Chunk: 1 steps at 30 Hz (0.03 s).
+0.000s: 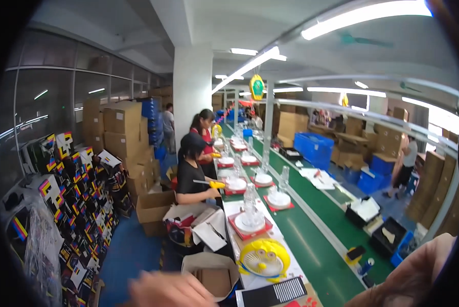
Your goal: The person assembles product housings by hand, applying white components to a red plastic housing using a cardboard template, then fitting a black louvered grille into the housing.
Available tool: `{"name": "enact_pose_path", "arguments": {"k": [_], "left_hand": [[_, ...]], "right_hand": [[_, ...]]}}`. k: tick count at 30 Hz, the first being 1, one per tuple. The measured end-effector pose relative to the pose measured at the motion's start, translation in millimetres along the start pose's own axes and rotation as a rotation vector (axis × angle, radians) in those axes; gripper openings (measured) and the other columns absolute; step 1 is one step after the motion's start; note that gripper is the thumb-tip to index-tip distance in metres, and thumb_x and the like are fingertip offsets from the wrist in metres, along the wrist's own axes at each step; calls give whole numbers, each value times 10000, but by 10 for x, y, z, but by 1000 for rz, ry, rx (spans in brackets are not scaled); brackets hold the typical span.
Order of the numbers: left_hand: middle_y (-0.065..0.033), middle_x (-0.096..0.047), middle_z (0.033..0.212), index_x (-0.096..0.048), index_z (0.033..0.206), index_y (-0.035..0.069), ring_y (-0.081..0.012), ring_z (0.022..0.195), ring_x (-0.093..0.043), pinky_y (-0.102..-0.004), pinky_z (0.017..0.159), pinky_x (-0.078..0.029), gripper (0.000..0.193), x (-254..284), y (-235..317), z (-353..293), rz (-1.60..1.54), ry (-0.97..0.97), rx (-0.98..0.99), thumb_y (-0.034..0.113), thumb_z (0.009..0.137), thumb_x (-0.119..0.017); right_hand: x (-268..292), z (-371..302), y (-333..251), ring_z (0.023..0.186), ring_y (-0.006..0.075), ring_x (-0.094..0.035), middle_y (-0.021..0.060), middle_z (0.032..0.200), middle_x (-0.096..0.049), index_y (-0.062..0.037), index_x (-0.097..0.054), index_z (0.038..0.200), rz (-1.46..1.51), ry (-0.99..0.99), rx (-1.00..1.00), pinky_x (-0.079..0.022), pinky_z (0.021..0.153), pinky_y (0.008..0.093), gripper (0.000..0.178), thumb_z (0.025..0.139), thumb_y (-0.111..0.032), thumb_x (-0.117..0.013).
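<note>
My left hand is at the lower edge, smeared by motion, beside an open carton; its fingers cannot be made out. My right hand looms large at the lower right, close to the camera, its fingers mostly hidden. Between them, on the white worktop, stands a yellow fan with a cartoon face and round grille. In front of it lies a black panel with white stripes. Behind the fan, a red tray bears a white round base topped by clear plastic parts.
A green conveyor runs away beside the worktop, with more red trays along it. Two co-workers sit on its left; the nearer holds a yellow tool. Printed boxes are stacked at left. Blue crates and black bins stand right.
</note>
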<state>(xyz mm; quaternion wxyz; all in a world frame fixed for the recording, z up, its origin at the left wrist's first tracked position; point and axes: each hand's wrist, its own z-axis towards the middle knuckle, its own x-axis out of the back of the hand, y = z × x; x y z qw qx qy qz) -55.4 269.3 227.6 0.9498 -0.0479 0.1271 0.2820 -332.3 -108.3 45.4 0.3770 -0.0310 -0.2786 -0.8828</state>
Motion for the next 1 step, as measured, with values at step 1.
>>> {"name": "enact_pose_path", "arguments": {"k": [1], "left_hand": [[-191, -742, 842, -725, 790, -34, -356, 787, -715, -390, 680, -514, 301, 54, -39, -18, -26, -192, 136, 150, 972, -573]], "right_hand": [[-99, 47, 174, 1479, 412, -311, 202, 1583, -378, -116, -429, 1520, 19, -6, 19, -184, 1163, 653, 905, 897, -766, -349]]}}
